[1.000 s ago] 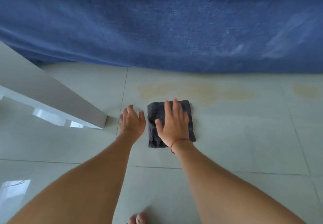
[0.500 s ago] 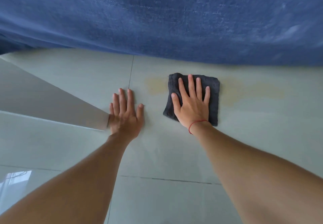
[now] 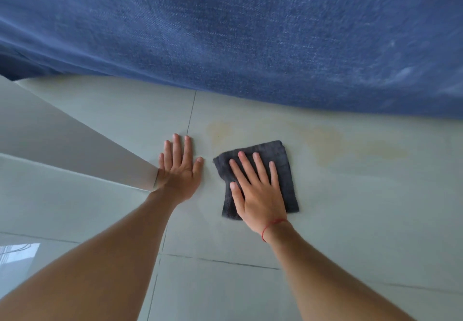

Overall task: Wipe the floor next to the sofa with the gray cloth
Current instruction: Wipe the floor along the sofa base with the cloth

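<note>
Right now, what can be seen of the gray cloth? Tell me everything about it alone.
The gray cloth is a dark charcoal, terry-looking rectangle, apparently folded, with layered edges along its left side. It lies flat on the pale tiled floor, short of the blue sofa, beside faint yellowish stains. The right hand presses flat on it, fingers spread, covering its lower left part.

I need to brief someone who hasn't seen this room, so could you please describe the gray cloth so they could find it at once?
Start at the blue sofa filling the top of the view, then drop to the pale tiled floor in front of it. There the gray cloth lies flat under the right hand, beside yellowish stains. It is the only dark, folded patch on the floor; the left hand rests on bare tile.
</note>
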Motion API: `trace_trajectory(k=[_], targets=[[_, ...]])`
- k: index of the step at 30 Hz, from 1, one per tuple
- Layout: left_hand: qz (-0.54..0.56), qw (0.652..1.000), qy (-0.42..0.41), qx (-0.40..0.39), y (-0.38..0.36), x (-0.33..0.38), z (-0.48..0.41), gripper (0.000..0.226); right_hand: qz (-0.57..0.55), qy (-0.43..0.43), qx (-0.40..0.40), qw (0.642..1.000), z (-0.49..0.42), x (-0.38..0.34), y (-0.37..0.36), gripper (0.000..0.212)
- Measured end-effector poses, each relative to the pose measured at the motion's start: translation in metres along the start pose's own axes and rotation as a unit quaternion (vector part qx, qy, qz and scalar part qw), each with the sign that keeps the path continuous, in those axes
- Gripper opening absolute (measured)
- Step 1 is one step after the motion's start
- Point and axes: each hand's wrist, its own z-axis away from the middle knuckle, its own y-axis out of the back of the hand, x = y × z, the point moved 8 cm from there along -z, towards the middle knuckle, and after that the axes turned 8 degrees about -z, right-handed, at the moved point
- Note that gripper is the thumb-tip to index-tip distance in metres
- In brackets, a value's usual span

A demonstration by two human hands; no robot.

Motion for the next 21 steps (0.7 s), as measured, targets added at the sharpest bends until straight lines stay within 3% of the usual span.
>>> trace_trajectory(k=[5, 11, 16, 21], targets=[[-0.003, 1.0, -0.006, -0.01, -0.001, 0.001, 0.0, 0.061, 0.01, 0.018, -0.011, 1.0, -0.001, 0.011, 0.002, 0.051], [0.006, 1.0, -0.004, -0.017, -0.004, -0.003, -0.005, 0.064, -0.028, -0.09, 0.034, 0.995, -0.07, 0.016, 0.006, 0.048], [0.001, 1.0, -0.007, -0.02, -0.003, -0.003, -0.006, 0.064, 0.021, 0.025, -0.027, 0.999, -0.11, -0.015, -0.008, 0.049], [-0.004, 1.0, -0.01, -0.026, -0.002, -0.003, -0.002, 0.064, 0.02, 0.048, -0.027, 0.998, -0.099, -0.024, -0.008, 0.05]])
